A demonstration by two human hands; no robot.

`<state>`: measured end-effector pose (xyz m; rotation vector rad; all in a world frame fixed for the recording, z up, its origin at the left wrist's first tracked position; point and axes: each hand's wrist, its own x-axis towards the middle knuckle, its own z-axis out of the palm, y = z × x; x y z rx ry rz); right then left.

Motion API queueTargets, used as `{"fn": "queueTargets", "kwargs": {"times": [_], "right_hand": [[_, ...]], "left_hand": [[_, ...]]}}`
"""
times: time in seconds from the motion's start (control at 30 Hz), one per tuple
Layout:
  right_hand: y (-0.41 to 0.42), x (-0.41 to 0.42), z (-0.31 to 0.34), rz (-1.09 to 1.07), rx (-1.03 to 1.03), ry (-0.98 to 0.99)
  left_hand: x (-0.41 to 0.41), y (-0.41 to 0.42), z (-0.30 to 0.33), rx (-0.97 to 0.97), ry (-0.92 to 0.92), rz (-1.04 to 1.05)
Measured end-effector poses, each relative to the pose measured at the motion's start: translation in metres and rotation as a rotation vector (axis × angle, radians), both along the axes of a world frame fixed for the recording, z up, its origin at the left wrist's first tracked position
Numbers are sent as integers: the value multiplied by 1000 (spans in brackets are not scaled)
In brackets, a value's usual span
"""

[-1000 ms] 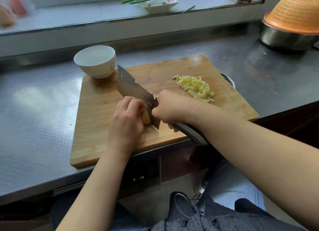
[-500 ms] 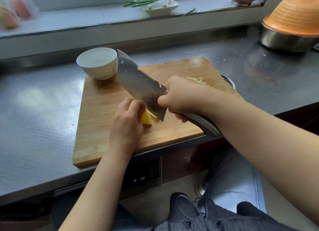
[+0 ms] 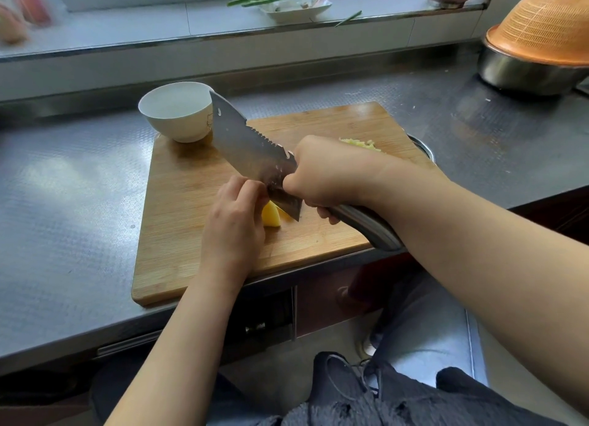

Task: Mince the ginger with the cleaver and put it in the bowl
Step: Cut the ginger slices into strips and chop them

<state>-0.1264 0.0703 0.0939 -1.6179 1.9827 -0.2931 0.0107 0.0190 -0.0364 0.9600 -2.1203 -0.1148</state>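
Head view: right hand [image 3: 322, 174] gripping cleaver [image 3: 251, 151], blade tilted above ginger [image 3: 271, 217]. Left hand [image 3: 234, 221], fingers curled, holding ginger on cutting board [image 3: 191, 209]. Minced pile [image 3: 360, 144] at 2 o'clock, bowl [image 3: 177, 111] at 11 o'clock.

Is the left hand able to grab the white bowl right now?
Probably not yet: the left hand holds the ginger piece, and the cleaver slants between it and the bowl.
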Motion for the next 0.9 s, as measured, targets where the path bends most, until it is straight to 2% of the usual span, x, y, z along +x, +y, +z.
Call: {"fn": "queueTargets", "kwargs": {"times": [0.33, 0.5, 0.6, 0.73, 0.9], "right_hand": [[-4, 1, -5, -36, 42, -46], [-3, 11, -27, -21, 67, -23], [-1, 8, -35, -69, 71, -93], [1, 0, -39, -120, 57, -152], [3, -7, -28, -96, -13, -129]], "left_hand": [[1, -2, -2, 17, 16, -13], [1, -2, -2, 15, 28, -3], [1, -2, -2, 15, 29, 1], [2, -1, -1, 19, 28, -20], [2, 0, 1, 25, 16, -3]]}}
